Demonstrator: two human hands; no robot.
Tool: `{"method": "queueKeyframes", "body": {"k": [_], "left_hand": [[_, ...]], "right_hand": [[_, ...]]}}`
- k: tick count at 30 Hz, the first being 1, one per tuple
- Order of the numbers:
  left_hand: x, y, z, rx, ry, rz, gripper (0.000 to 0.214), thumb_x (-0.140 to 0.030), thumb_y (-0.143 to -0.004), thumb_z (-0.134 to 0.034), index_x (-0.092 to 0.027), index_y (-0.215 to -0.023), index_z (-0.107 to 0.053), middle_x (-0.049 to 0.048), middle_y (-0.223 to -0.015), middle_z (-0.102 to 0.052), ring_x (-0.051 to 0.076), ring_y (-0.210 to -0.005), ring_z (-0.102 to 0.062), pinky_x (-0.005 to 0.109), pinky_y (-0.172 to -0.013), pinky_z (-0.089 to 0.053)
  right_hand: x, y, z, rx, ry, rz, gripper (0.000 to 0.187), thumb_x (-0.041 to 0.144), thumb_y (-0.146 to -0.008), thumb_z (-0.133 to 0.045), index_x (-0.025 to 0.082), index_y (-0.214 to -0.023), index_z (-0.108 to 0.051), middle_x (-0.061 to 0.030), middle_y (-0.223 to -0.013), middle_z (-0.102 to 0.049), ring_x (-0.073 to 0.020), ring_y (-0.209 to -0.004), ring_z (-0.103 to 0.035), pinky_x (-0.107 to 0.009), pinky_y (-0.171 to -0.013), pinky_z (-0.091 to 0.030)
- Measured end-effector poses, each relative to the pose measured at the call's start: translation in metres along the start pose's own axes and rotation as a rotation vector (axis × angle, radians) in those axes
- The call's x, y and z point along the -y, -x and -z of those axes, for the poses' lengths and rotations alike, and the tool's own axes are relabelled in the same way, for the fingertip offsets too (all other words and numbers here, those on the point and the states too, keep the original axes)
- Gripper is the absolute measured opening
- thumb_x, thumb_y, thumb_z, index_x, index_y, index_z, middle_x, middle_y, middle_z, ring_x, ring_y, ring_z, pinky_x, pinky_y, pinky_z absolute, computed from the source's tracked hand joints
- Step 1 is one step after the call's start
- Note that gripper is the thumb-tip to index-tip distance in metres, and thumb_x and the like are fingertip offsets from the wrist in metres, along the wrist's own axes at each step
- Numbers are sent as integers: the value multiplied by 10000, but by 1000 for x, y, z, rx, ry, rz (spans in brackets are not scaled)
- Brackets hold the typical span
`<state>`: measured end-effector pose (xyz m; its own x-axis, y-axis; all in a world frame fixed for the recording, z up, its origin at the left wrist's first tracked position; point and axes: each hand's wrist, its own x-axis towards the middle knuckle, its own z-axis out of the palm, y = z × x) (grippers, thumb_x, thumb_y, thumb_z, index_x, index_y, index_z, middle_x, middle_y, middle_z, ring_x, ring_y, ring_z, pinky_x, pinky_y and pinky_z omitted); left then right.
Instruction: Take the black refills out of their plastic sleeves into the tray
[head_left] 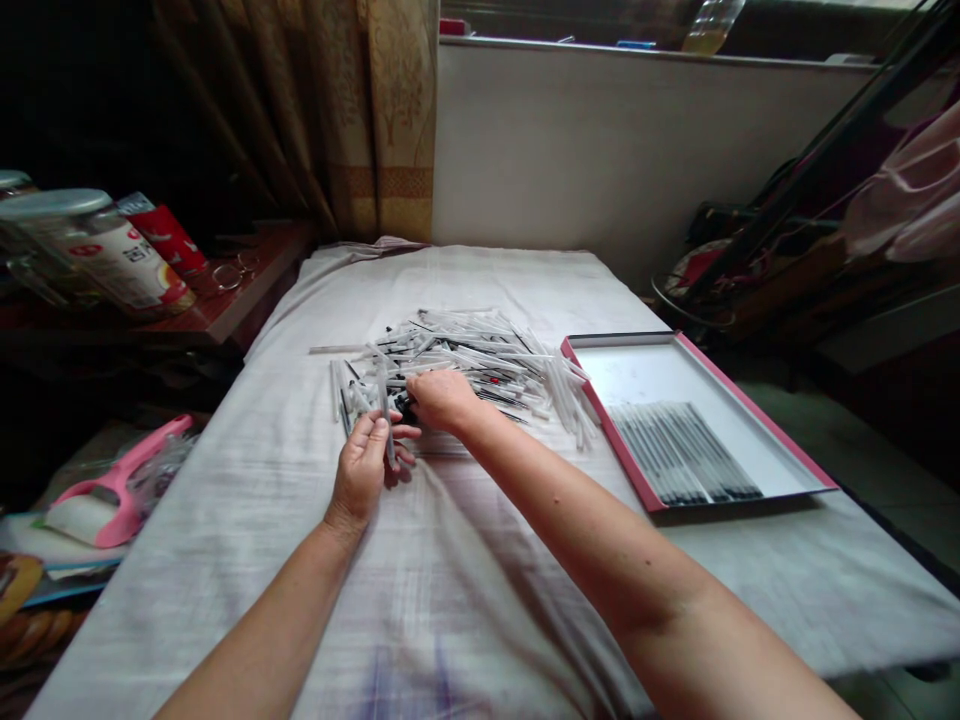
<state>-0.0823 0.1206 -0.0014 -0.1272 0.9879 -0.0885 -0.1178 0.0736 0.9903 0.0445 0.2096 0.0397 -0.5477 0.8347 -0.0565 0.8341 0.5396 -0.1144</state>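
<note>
A loose heap of clear pen barrels, dark thin refills and small black pieces (457,345) lies in the middle of the cloth-covered table. My left hand (367,458) is at the near left edge of the heap, holding a clear pen barrel (384,400) upright between thumb and fingers. Just right of it, my right hand (441,398) reaches into the heap beside some black pieces (403,406). Its fingers are pressed together, and what they grip is hidden. A shallow pink-edged tray (757,420) to the right holds a neat row of clear pens with black ends (679,455).
A white cloth (300,560) covers the table. Jars (112,255) and a red packet (171,238) stand on a wooden side table at left, above a pink tape dispenser (124,490). Behind are a curtain (397,120) and a wall ledge; a dark slanted frame (795,170) rises at right.
</note>
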Motion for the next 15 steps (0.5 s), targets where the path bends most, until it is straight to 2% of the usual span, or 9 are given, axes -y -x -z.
{"method": "queueKeyframes", "body": {"k": [5,8,11,13,15], "left_hand": [[1,1,-1,40,-49,-24,438,-556,-783,-614,-176,-982,-527,22,-755,-690,98,-465,-573,154,-340,-363],[2,2,-2,56,-94,-56,433,-554,-787,-626,-169,-971,-550,25,-756,-689,92,-471,-566,156,-360,-373],[3,4,-3,80,-165,-106,402,-526,-806,-623,-160,-970,-598,31,-754,-698,98,-488,-578,172,-388,-401],[4,6,-4,117,-233,-163,367,-487,-816,-624,-155,-970,-643,32,-737,-706,110,-507,-596,198,-440,-457],[6,9,-4,164,-315,-231,335,-441,-826,-623,-151,-982,-687,33,-721,-715,121,-524,-611,224,-502,-506]], "right_hand": [[-8,5,-3,15,-15,-6,253,249,-896,-513,209,-1018,-731,-127,-1070,-724,-261,-981,-675,-322,-804,-504],[-17,16,-6,-60,-119,-32,263,264,-926,-483,224,-1004,-731,-105,-1070,-706,-228,-963,-670,-299,-805,-494],[-27,43,-13,-251,-425,-102,244,292,-934,-496,196,-953,-719,-83,-975,-699,-188,-899,-661,-275,-788,-489],[-34,68,-19,-339,-773,-156,227,298,-922,-500,174,-914,-690,-47,-833,-687,-147,-728,-650,-251,-672,-497],[-39,94,-26,-363,-1113,-219,236,353,-893,-522,169,-900,-670,-8,-725,-656,-113,-559,-593,-233,-541,-473]]}}
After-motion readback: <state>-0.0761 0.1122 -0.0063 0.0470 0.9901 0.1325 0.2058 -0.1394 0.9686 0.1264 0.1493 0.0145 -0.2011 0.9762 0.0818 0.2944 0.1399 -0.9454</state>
